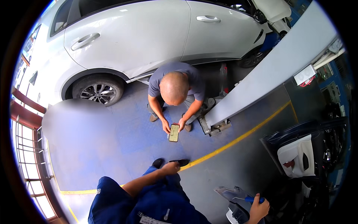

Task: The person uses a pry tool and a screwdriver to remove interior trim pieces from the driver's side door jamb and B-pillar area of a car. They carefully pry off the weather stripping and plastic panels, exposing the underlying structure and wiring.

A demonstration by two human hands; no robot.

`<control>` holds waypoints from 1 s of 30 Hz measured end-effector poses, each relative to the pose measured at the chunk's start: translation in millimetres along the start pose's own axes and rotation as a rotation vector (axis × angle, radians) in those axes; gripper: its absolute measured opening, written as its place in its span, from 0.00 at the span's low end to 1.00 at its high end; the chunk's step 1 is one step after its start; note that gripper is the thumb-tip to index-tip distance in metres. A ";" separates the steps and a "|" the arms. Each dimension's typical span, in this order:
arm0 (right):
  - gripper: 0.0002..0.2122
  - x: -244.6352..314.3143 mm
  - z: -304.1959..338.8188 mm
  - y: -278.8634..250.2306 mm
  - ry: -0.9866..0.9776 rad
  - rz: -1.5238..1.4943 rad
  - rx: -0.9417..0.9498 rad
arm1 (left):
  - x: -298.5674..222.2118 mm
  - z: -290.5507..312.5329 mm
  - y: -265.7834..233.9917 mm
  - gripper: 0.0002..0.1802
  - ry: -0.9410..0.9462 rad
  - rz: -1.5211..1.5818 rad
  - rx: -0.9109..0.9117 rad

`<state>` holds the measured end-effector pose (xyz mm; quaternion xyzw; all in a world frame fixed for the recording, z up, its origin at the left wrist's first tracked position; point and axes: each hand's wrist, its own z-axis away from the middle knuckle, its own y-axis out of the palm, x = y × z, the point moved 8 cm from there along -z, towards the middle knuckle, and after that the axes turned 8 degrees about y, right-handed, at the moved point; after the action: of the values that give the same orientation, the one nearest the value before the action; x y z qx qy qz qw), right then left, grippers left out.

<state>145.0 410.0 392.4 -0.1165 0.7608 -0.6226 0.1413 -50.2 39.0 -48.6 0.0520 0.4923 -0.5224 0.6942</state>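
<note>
At the lower right, my right hand (pixel 258 210) is wrapped round the blue handle of a blue-handled tool (pixel 249 199). A greyish, glossy flat piece (pixel 232 193) lies at the handle's far end; I cannot tell whether it belongs to the tool. Just below it is a white and black object (pixel 237 213), partly cut off by the lower edge. My left hand (pixel 171 168) hangs in front of my legs with its fingers curled in, and nothing shows in it. Close beyond it are my dark shoes (pixel 158 162).
A person (pixel 175 87) in a grey shirt crouches ahead, holding a phone (pixel 173 133) in both hands. Behind stands a white car (pixel 130 37). A grey lift post (pixel 276 63) slants across the right. A car door panel (pixel 298 156) is at far right. Yellow lines (pixel 238 139) cross the floor.
</note>
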 end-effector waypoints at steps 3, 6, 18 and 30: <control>0.29 21.3 -5.6 -13.8 -0.073 -0.014 0.106 | -135.5 -22.0 33.5 0.23 0.409 0.048 0.333; 0.30 22.1 -9.5 -14.8 0.049 -0.112 0.152 | -240.1 -30.9 44.6 0.29 0.611 0.075 0.636; 0.19 0.3 -71.2 2.7 0.496 -0.832 0.036 | -488.6 -81.0 83.0 0.15 1.098 0.214 0.960; 0.16 -60.0 -179.7 95.5 1.138 -1.166 -0.233 | -692.8 -255.5 126.8 0.10 1.033 0.033 1.225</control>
<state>136.1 614.4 336.2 -0.1733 0.5933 -0.4769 -0.6250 -91.2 712.8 276.3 0.6667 0.3763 -0.5992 0.2342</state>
